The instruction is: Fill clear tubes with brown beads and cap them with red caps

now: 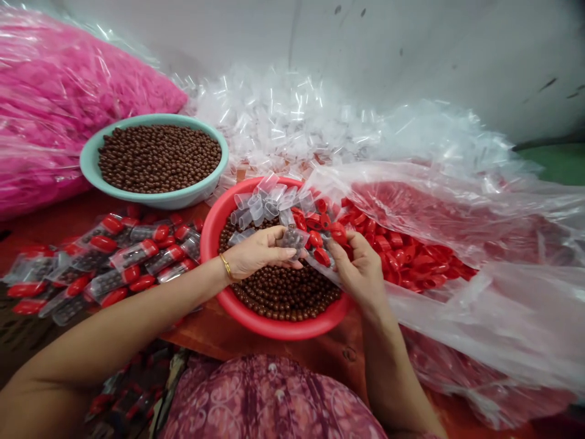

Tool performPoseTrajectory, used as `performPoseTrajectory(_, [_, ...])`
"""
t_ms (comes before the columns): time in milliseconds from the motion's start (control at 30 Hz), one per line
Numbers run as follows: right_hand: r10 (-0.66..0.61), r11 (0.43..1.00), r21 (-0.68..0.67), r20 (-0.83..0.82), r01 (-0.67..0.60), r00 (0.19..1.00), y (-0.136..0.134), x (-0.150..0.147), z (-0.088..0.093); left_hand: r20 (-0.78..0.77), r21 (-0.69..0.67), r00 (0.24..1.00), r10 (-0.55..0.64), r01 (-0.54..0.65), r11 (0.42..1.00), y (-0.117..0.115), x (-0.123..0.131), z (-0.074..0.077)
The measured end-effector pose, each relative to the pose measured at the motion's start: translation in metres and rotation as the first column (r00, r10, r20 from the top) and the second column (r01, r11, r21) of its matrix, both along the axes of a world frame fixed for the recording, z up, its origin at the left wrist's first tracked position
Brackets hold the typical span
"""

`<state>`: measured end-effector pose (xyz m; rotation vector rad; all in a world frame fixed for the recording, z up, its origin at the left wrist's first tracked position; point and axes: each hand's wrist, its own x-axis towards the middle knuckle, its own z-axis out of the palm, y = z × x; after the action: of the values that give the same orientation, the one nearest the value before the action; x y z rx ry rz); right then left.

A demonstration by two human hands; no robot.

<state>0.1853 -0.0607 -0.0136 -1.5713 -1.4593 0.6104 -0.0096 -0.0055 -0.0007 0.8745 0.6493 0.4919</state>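
Note:
My left hand (262, 251) is closed around a small clear plastic tube (294, 239) with brown balls inside. Just right of it, my right hand (359, 263) pinches a red plastic cap (337, 232); the cap and the tube are apart. Both hands are over a red basin (278, 329) of shiny brown balls (286, 292). Empty clear tubes (260, 204) lie on the balls at the basin's far side. More red caps (315, 221) are heaped at its right, some on a plastic sheet that overlaps the rim.
Behind on the left stands a pale green basin (155, 198) of brown balls. Filled, red-capped tubes (137, 256) are piled at left. A bag of pink pieces (68, 91) is at far left, clear tubes (292, 116) are heaped along the wall, and an open plastic bag (493, 317) spreads at right.

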Motion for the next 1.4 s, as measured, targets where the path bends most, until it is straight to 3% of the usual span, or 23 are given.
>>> performPoseTrajectory(267, [0.141,0.990,-0.039,0.053,-0.139,0.989,0.002,-0.014,0.000,-0.134,-0.007,0.986,0.101,-0.103,0.995,-0.008,-0.005,-0.007])
performPoseTrajectory(467, [0.159,0.966,-0.155,-0.276,-0.208,0.948,0.008,-0.027,0.012,-0.033,-0.044,0.999,0.025,-0.026,0.999,-0.007,-0.008,-0.006])
performPoseTrajectory(767, [0.184,0.928,-0.191,-0.508,-0.319,0.841,0.023,-0.032,0.007,-0.035,-0.055,0.999,-0.035,0.033,0.998,-0.006,-0.011,-0.001])
performPoseTrajectory(933, [0.213,0.925,-0.191,-0.459,-0.330,0.862,0.018,-0.032,0.008,-0.079,-0.033,0.994,-0.080,0.077,0.996,-0.008,-0.008,0.001])
performPoseTrajectory(1167, [0.424,0.870,-0.126,-0.300,-0.477,0.854,0.019,-0.036,0.014,-0.143,-0.033,0.970,-0.198,0.195,0.980,-0.008,-0.010,0.000])
performPoseTrajectory(1233, [0.405,0.896,-0.094,-0.232,-0.435,0.884,0.020,-0.037,0.012,-0.181,-0.029,0.963,-0.201,0.200,0.979,-0.008,-0.010,0.000])
performPoseTrajectory(1400, [0.222,0.971,-0.060,-0.122,-0.230,0.967,0.020,-0.040,0.005,-0.211,0.033,0.959,-0.190,0.201,0.979,-0.011,-0.009,0.005])
